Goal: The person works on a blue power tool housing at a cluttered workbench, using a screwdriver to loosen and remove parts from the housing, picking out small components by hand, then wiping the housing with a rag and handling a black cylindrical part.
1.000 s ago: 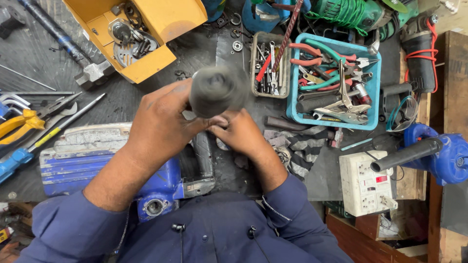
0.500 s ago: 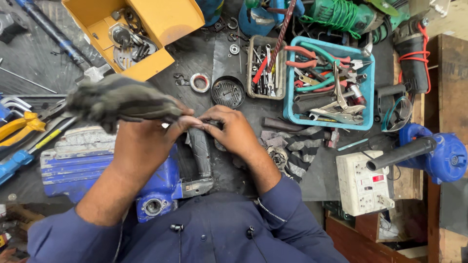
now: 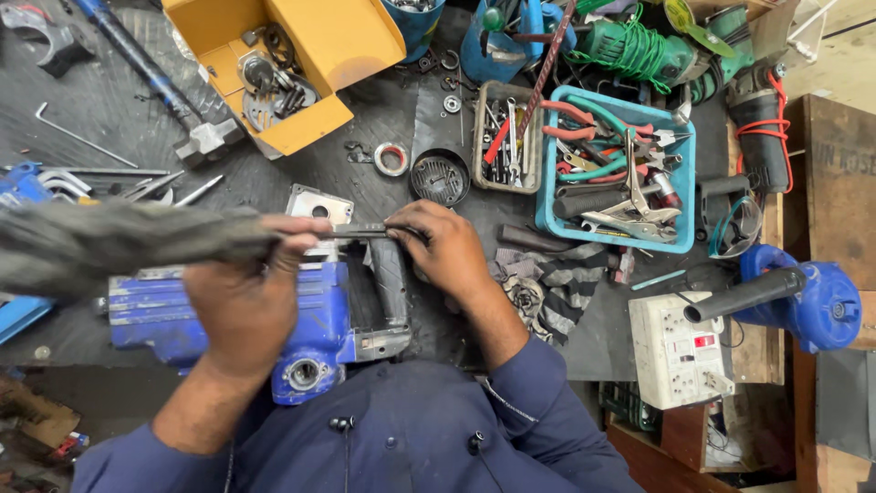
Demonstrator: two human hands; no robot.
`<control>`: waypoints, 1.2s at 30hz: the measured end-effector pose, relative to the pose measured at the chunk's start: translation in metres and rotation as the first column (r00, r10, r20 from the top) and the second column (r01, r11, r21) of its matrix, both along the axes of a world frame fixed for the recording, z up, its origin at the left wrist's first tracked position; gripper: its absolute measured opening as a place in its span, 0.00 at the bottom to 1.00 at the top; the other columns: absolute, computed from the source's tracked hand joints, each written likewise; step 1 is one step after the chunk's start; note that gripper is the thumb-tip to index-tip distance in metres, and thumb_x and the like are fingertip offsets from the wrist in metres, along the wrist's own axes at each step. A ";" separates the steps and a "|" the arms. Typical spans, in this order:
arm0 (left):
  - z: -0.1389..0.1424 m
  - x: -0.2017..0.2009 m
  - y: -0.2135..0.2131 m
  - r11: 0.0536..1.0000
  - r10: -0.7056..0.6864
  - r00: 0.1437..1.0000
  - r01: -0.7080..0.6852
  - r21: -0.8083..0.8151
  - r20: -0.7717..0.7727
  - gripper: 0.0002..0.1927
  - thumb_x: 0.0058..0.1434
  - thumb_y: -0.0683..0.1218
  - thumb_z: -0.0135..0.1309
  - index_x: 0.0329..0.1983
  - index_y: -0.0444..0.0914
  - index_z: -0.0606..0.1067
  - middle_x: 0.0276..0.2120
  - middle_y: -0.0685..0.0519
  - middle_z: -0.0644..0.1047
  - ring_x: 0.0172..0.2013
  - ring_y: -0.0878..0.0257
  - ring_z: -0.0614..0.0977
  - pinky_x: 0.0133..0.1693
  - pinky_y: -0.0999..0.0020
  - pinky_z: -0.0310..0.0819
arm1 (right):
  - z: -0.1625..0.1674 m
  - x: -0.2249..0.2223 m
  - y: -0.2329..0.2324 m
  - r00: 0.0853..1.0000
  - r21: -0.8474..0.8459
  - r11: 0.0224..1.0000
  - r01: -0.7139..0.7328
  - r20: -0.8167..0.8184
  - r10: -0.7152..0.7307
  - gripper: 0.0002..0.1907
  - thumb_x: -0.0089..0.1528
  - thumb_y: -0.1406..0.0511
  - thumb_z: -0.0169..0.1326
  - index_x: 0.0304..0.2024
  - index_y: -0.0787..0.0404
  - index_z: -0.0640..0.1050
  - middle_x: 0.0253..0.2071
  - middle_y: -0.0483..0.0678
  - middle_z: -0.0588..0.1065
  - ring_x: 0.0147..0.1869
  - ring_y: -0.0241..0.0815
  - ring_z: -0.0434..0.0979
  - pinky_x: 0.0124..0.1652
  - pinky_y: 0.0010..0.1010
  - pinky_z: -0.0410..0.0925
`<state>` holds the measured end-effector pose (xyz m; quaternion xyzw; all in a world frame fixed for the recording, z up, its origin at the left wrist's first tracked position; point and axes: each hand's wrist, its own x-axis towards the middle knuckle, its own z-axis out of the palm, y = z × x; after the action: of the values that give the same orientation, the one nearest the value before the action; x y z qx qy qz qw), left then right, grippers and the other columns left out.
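Surface (image 3: pixel 119 119): lying cluttered with tools.
Left hand (image 3: pixel 246 301): gripping grey rag (image 3: pixel 109 245).
Right hand (image 3: pixel 443 246): pinching dark rod (image 3: pixel 360 231) over blue drill (image 3: pixel 228 315).

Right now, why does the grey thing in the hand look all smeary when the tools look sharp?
In the head view, the grey furry thing in the left hand is streaked by motion blur; the blue tray of pliers and the yellow box are crisp; the light is even, with soft shadows and no strong glare.

Even, soft daylight – sharp throughout (only the grey left-edge blur smears).
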<state>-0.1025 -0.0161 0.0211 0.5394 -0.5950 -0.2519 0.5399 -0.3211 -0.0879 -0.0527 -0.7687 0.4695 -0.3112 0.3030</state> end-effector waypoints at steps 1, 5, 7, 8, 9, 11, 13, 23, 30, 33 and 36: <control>0.005 0.006 0.002 1.000 0.012 0.998 -0.012 0.003 -0.058 0.04 0.76 0.39 0.56 0.47 0.33 0.79 0.38 0.48 0.83 0.38 0.63 0.84 0.43 0.68 0.78 | 0.001 0.002 0.000 1.000 0.001 1.000 0.006 0.018 -0.006 0.07 0.61 0.68 0.62 0.43 0.58 0.84 0.42 0.47 0.81 0.45 0.45 0.83 0.44 0.32 0.74; 0.022 0.034 0.005 0.997 -0.065 0.937 0.048 -0.057 -0.342 0.09 0.79 0.43 0.54 0.48 0.30 0.73 0.41 0.44 0.82 0.43 0.61 0.86 0.51 0.64 0.85 | 0.015 0.011 0.003 0.979 -0.049 0.998 0.040 0.201 -0.030 0.10 0.62 0.72 0.60 0.46 0.58 0.83 0.41 0.48 0.80 0.44 0.42 0.82 0.45 0.29 0.73; 0.027 0.047 0.011 0.996 -0.060 0.939 0.034 -0.083 -0.339 0.11 0.78 0.45 0.54 0.49 0.31 0.71 0.40 0.43 0.81 0.43 0.60 0.86 0.50 0.63 0.84 | 0.031 0.019 0.001 0.967 -0.087 0.994 0.062 0.253 -0.038 0.11 0.63 0.73 0.60 0.47 0.58 0.83 0.40 0.48 0.78 0.43 0.41 0.81 0.43 0.27 0.73; 0.028 0.052 0.014 0.996 -0.054 0.938 0.024 -0.091 -0.341 0.11 0.78 0.45 0.54 0.49 0.31 0.71 0.40 0.43 0.81 0.43 0.59 0.86 0.50 0.63 0.84 | 0.040 0.026 -0.001 0.969 -0.111 0.993 0.047 0.245 -0.018 0.11 0.62 0.72 0.61 0.47 0.58 0.83 0.39 0.48 0.78 0.41 0.41 0.80 0.42 0.27 0.73; 0.028 0.056 0.019 0.996 -0.041 0.935 0.011 -0.087 -0.351 0.11 0.78 0.45 0.54 0.49 0.30 0.70 0.40 0.43 0.81 0.42 0.59 0.86 0.50 0.63 0.84 | 0.049 0.033 -0.006 0.972 -0.133 0.991 0.032 0.236 0.000 0.11 0.62 0.72 0.62 0.47 0.58 0.83 0.38 0.48 0.77 0.40 0.41 0.79 0.41 0.27 0.72; 0.024 0.060 0.025 0.998 -0.019 0.930 -0.007 -0.068 -0.366 0.12 0.79 0.45 0.54 0.49 0.30 0.70 0.40 0.42 0.81 0.42 0.59 0.86 0.49 0.62 0.85 | 0.066 0.053 -0.027 0.971 -0.239 0.971 0.009 0.234 0.049 0.11 0.63 0.71 0.63 0.48 0.56 0.82 0.39 0.47 0.77 0.41 0.41 0.80 0.42 0.28 0.73; 0.019 0.062 0.032 0.999 0.004 0.926 -0.017 -0.032 -0.377 0.11 0.78 0.45 0.53 0.50 0.31 0.70 0.40 0.42 0.80 0.41 0.58 0.85 0.49 0.62 0.85 | 0.078 0.077 -0.055 0.983 -0.324 0.946 0.005 0.177 0.055 0.11 0.66 0.69 0.61 0.51 0.54 0.82 0.41 0.47 0.78 0.41 0.43 0.80 0.42 0.30 0.72; 0.006 0.053 0.040 0.991 -0.069 0.916 0.107 0.076 -0.395 0.05 0.76 0.39 0.50 0.48 0.30 0.71 0.42 0.43 0.81 0.46 0.55 0.86 0.53 0.57 0.86 | 0.063 0.038 -0.018 0.977 -0.194 0.980 0.052 0.214 -0.010 0.13 0.66 0.70 0.60 0.54 0.57 0.82 0.43 0.47 0.80 0.45 0.40 0.82 0.47 0.28 0.73; 0.004 0.001 0.017 0.973 -0.177 0.984 0.175 0.152 0.003 0.06 0.71 0.42 0.55 0.44 0.35 0.79 0.40 0.50 0.84 0.43 0.60 0.87 0.46 0.65 0.80 | 0.042 -0.027 0.081 0.858 0.162 0.962 0.221 0.437 -0.271 0.09 0.67 0.71 0.58 0.49 0.67 0.81 0.47 0.48 0.76 0.46 0.34 0.78 0.45 0.23 0.72; -0.001 -0.016 0.010 0.957 -0.262 0.942 0.225 0.182 0.209 0.06 0.68 0.43 0.57 0.44 0.37 0.80 0.39 0.51 0.84 0.41 0.57 0.86 0.42 0.64 0.78 | 0.028 -0.052 0.097 0.810 0.204 0.934 0.292 0.466 -0.355 0.09 0.66 0.71 0.57 0.48 0.68 0.81 0.47 0.47 0.75 0.43 0.33 0.78 0.44 0.22 0.72; -0.006 -0.033 0.019 0.931 -0.326 0.910 0.260 0.257 0.258 0.06 0.66 0.43 0.57 0.44 0.38 0.79 0.39 0.51 0.84 0.39 0.55 0.86 0.40 0.63 0.78 | 0.018 -0.068 0.112 0.787 0.213 0.915 0.342 0.467 -0.403 0.08 0.67 0.70 0.57 0.47 0.68 0.80 0.47 0.47 0.74 0.44 0.33 0.77 0.44 0.22 0.72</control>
<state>-0.1351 0.0029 0.0150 0.5307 -0.7125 -0.3103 0.3383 -0.3889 0.0239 -0.0344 -0.5341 0.5343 -0.5255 0.3914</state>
